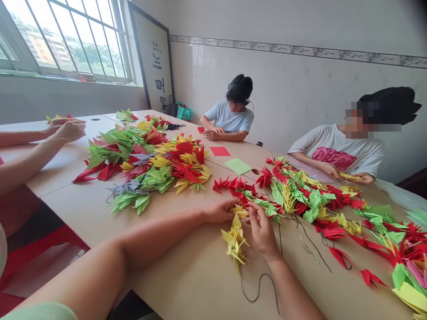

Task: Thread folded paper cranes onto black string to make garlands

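Observation:
My left hand (220, 211) and my right hand (262, 229) meet above the table, with their fingertips pinching the top of a string of yellow origami cranes (235, 239). The cranes hang in a loose bunch below my hands and rest on the tabletop (200, 278). A dark cord (258, 284) trails from them toward the table's near edge. Just beyond my right hand lies a long spread of red, green and yellow paper cranes (313, 209). Some of them are threaded on dark cords.
Another heap of paper cranes (147, 162) lies to the left. A red paper square (220, 151) and a green one (237, 166) lie on the table. Three other people sit around it; one person's hands (350, 176) hold yellow cranes.

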`<act>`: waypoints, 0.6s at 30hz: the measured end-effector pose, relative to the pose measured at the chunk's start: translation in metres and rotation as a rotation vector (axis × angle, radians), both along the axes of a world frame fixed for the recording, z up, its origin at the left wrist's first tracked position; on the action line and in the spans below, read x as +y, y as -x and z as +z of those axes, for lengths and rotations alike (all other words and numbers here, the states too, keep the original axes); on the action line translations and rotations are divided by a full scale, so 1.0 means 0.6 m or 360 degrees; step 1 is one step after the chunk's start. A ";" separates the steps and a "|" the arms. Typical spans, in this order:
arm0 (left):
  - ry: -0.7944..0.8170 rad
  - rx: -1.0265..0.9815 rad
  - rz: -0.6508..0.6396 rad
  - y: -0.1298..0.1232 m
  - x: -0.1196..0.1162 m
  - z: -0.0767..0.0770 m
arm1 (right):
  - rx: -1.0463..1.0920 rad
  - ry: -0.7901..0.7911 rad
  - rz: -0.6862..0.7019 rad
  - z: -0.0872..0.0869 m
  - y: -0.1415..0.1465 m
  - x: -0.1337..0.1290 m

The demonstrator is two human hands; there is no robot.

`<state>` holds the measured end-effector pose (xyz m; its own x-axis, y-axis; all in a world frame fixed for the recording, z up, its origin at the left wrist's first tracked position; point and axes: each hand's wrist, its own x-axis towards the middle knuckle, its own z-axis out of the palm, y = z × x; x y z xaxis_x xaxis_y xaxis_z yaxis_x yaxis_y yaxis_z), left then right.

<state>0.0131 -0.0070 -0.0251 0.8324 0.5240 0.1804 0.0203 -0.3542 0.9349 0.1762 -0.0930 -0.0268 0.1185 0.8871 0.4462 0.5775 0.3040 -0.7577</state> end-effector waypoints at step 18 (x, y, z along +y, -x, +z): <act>-0.0043 -0.0007 0.0106 0.001 -0.006 0.008 | -0.0321 -0.0183 -0.0052 0.005 0.009 -0.008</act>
<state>0.0124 -0.0109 -0.0204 0.7950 0.5731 0.1990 0.0407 -0.3776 0.9251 0.1705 -0.0976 -0.0240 0.0446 0.8262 0.5616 0.7246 0.3603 -0.5876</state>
